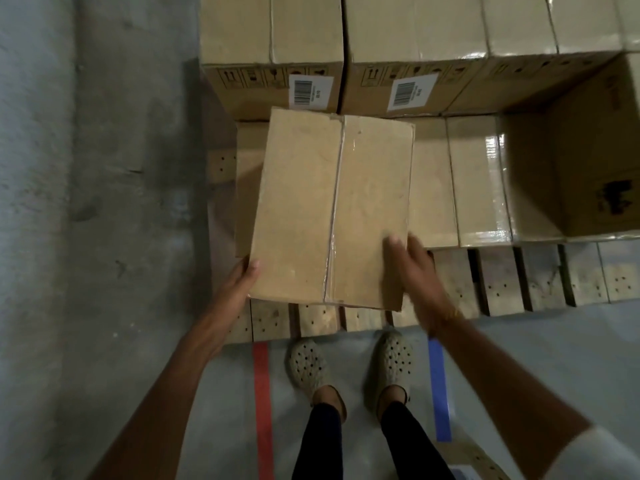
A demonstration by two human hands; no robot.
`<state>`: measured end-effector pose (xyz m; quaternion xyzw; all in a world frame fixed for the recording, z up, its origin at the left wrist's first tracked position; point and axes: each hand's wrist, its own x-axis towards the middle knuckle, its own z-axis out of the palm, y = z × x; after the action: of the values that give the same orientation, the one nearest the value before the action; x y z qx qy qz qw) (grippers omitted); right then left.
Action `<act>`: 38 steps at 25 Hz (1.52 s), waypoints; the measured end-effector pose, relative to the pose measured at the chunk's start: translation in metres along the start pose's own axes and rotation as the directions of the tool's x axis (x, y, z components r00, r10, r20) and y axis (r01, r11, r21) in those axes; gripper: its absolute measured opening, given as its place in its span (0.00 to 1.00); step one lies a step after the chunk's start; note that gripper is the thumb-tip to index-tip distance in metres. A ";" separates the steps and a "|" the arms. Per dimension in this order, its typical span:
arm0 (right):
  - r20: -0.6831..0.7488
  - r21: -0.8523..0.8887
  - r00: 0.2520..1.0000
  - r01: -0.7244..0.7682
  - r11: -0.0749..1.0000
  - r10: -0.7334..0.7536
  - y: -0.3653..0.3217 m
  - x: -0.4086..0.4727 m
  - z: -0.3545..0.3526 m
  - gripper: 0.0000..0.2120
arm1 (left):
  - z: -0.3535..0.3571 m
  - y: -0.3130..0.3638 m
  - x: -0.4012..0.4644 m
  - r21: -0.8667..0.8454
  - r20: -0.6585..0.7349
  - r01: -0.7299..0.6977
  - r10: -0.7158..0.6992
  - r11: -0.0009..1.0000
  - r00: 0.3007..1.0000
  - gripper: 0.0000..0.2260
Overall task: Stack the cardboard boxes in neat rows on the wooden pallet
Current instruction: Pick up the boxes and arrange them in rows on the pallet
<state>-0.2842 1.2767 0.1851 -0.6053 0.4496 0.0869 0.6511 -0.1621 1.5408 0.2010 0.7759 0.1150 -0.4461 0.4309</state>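
Concrete floor, slatted wooden pallet (502,282). My left hand (239,282) grips the taped brown cardboard box (329,209); right hand (412,268) flat, fingers straight. I'd square it against the back row (273,53) before lowering.

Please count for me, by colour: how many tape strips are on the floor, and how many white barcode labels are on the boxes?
Red tape strip: 1
Blue tape strip: 1
White barcode labels: 2
Total: 4
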 end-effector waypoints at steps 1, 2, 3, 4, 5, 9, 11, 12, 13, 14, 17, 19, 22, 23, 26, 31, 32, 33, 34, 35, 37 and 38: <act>0.031 0.025 0.999 -0.014 1.000 0.014 0.016 -0.020 0.007 0.26 | 0.002 -0.003 -0.002 -0.079 0.043 0.031 -0.027 0.996 0.999 0.50; 0.033 0.049 0.999 -0.005 0.999 0.003 0.025 -0.035 0.011 0.26 | 0.003 -0.004 -0.005 -0.103 0.039 0.020 -0.017 0.995 0.999 0.54; 0.014 0.079 1.000 0.023 0.997 -0.024 0.027 -0.045 0.014 0.24 | 0.005 -0.003 -0.008 -0.092 0.020 -0.026 0.028 0.995 0.999 0.57; -0.013 0.082 0.998 0.056 0.995 -0.056 0.019 -0.052 0.011 0.23 | 0.005 0.005 -0.016 -0.057 -0.007 -0.075 0.075 0.995 0.997 0.58; -0.030 0.063 0.996 0.090 0.994 -0.088 0.006 -0.057 0.004 0.23 | 0.005 0.020 -0.026 -0.006 -0.022 -0.117 0.117 0.993 0.993 0.57; -0.031 -0.119 0.961 0.269 0.956 -0.275 -0.076 -0.063 -0.037 0.24 | 0.000 0.098 -0.067 0.204 -0.073 -0.265 0.285 0.942 0.956 0.34; -0.072 -0.234 0.946 0.293 0.927 -0.317 -0.120 -0.054 -0.051 0.22 | 0.003 0.133 -0.080 0.313 -0.149 -0.285 0.344 0.906 0.927 0.33; -0.094 -0.300 0.942 0.283 0.911 -0.323 -0.137 -0.047 -0.056 0.24 | 0.005 0.144 -0.083 0.336 -0.168 -0.288 0.357 0.897 0.919 0.33; -0.106 -0.366 0.939 0.269 0.891 -0.327 -0.151 -0.042 -0.059 0.25 | 0.006 0.152 -0.084 0.351 -0.182 -0.289 0.368 0.890 0.912 0.32; -0.106 -0.430 0.938 0.255 0.866 -0.329 -0.160 -0.037 -0.062 0.25 | 0.008 0.154 -0.082 0.365 -0.191 -0.286 0.372 0.886 0.909 0.30; -0.093 -0.560 0.936 0.232 0.795 -0.339 -0.164 -0.032 -0.065 0.24 | 0.012 0.153 -0.073 0.409 -0.210 -0.258 0.365 0.875 0.907 0.28; -0.088 -0.568 0.927 0.255 0.783 -0.365 -0.160 -0.028 -0.065 0.25 | 0.016 0.151 -0.071 0.434 -0.227 -0.250 0.374 0.865 0.899 0.27; -0.087 -0.518 0.928 0.268 0.812 -0.361 -0.152 -0.026 -0.066 0.28 | 0.017 0.150 -0.073 0.390 -0.246 -0.242 0.354 0.889 0.902 0.30; -0.089 -0.485 0.930 0.271 0.831 -0.355 -0.149 -0.027 -0.066 0.28 | 0.015 0.151 -0.072 0.328 -0.255 -0.223 0.313 0.918 0.915 0.34; -0.070 -0.386 0.941 0.279 0.879 -0.330 -0.142 -0.037 -0.066 0.24 | 0.008 0.157 -0.069 0.019 -0.208 -0.108 0.110 0.994 0.972 0.38; 0.008 -0.117 0.996 0.089 0.989 -0.088 -0.144 -0.072 -0.070 0.22 | 0.014 0.149 -0.088 -0.204 -0.091 0.081 -0.101 0.976 0.991 0.34; 0.055 -0.073 0.998 0.026 0.997 -0.022 -0.146 -0.081 -0.073 0.23 | 0.014 0.140 -0.093 -0.218 -0.048 0.126 -0.140 0.968 0.989 0.34; 0.101 -0.048 0.994 -0.035 0.998 0.039 -0.146 -0.090 -0.076 0.24 | 0.014 0.130 -0.098 -0.226 -0.011 0.162 -0.169 0.961 0.986 0.33; 0.137 -0.039 0.986 -0.087 0.995 0.091 -0.146 -0.099 -0.079 0.24 | 0.014 0.120 -0.105 -0.228 0.020 0.199 -0.200 0.953 0.980 0.33; 0.161 -0.048 0.978 -0.123 0.991 0.129 -0.142 -0.106 -0.081 0.22 | 0.015 0.109 -0.110 -0.227 0.039 0.232 -0.229 0.946 0.973 0.33; 0.188 -0.093 0.969 -0.143 0.985 0.159 -0.126 -0.122 -0.082 0.17 | 0.021 0.085 -0.125 -0.221 0.048 0.249 -0.245 0.943 0.968 0.30; 0.193 -0.111 0.969 -0.137 0.984 0.156 -0.116 -0.129 -0.081 0.15 | 0.024 0.073 -0.132 -0.233 0.046 0.229 -0.225 0.945 0.973 0.27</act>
<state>-0.3220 1.2330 0.3673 -0.5893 0.4202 0.2172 0.6550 -0.2117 1.5056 0.3411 0.6963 0.2517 -0.4833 0.4672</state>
